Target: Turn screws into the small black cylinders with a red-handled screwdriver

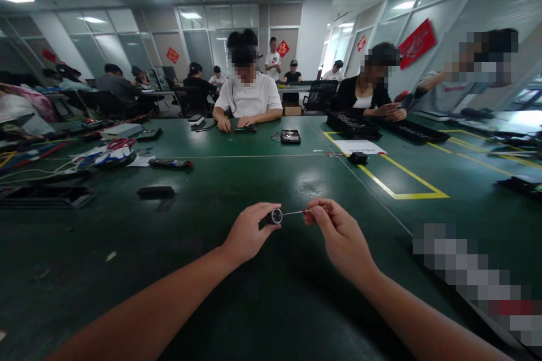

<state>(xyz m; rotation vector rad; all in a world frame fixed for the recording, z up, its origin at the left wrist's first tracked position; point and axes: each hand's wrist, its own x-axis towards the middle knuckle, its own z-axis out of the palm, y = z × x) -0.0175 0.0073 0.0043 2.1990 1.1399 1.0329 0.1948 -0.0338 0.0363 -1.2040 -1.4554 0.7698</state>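
My left hand (pixel 250 231) is closed round a small black cylindrical part (pixel 276 216) with a pale ring at its open end, which faces me. Between thumb and fingers of my right hand (pixel 339 228) is the handle of a screwdriver (pixel 292 213). Its thin metal shaft points left, and the tip meets or lies just beside the ring; I cannot tell which. Both hands are above the green table (pixel 271 304). What lies inside the cylindrical part is too small to make out.
A dark bar-shaped piece (pixel 156 192) and a black-and-red pen-like tool (pixel 170 163) lie to the left, near tangled cables (pixel 112 152). Ahead are a black box-like device (pixel 290 136), a small black block (pixel 358 158) and a white sheet (pixel 359 147). A person (pixel 248 93) works opposite.
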